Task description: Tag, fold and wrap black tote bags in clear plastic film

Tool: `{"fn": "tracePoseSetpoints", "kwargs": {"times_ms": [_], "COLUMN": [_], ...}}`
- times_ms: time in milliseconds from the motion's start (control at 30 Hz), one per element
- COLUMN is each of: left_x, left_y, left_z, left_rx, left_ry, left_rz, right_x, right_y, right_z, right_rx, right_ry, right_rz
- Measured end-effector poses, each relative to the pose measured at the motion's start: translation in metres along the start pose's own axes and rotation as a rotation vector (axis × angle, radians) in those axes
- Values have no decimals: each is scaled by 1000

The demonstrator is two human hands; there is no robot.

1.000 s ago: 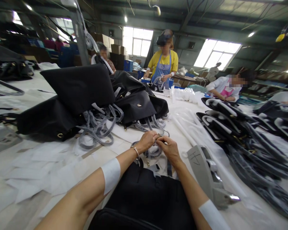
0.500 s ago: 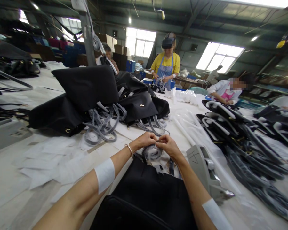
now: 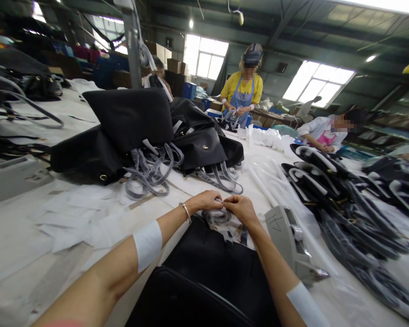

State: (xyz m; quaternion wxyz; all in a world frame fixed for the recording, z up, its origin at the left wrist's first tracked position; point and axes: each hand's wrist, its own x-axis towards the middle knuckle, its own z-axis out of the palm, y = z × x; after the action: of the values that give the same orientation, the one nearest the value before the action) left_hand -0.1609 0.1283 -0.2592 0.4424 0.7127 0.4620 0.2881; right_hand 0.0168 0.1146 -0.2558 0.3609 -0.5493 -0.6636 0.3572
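Observation:
A black bag (image 3: 211, 268) lies on the table in front of me, its far end under my hands. Its plastic-wrapped strap (image 3: 217, 217) is coiled in a loop at that far end. My left hand (image 3: 206, 200) is closed at the top of the coil, fingers pinched together. Close against it, my right hand (image 3: 241, 208) pinches too, the fingertips of both hands nearly meeting over the strap. Any small piece between the fingertips is too tiny to make out.
A grey tape dispenser (image 3: 286, 236) stands right of the bag. Black bags (image 3: 132, 120) with wrapped straps are piled ahead left; more black bags (image 3: 323, 181) lie stacked right. White paper sheets (image 3: 78, 218) spread at left. Co-workers (image 3: 243, 91) stand across the table.
Both hands stay at the strap coil; the right hand's fingers have drawn lower and closer into a pinch. The whole view has shifted slightly.

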Motion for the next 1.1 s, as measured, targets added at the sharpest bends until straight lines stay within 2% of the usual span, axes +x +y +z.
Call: {"fn": "tracePoseSetpoints", "kwargs": {"times_ms": [133, 267, 367, 500, 667, 867, 1000, 1100], "left_x": [-5, -6, -4, 0, 1, -1, -2, -2], "left_y": [-2, -5, -9, -15, -20, -21, -20, -19], "left_z": [2, 4, 5, 4, 2, -3, -4, -1], "left_rx": [-26, -155, -267, -395, -488, -513, -490, -435], "left_ry": [9, 33, 49, 35, -22, -76, -116, -74], "left_rz": [-68, -141, -181, -238, -273, -282, -256, -215], "right_x": [-6, -11, -13, -14, -16, -10, -7, -6], "right_y": [-3, 1, 8, 14, 10, 15, 19, 18], "right_z": [6, 11, 13, 9, 4, 10, 6, 4], "right_rx": [-157, -254, -277, -260, -188, -29, 51, 70], "right_ry": [70, 99, 85, 15, -95, -37, -81, -119], "right_rz": [-166, -375, -489, -552, -489, -283, -178, -130]}}
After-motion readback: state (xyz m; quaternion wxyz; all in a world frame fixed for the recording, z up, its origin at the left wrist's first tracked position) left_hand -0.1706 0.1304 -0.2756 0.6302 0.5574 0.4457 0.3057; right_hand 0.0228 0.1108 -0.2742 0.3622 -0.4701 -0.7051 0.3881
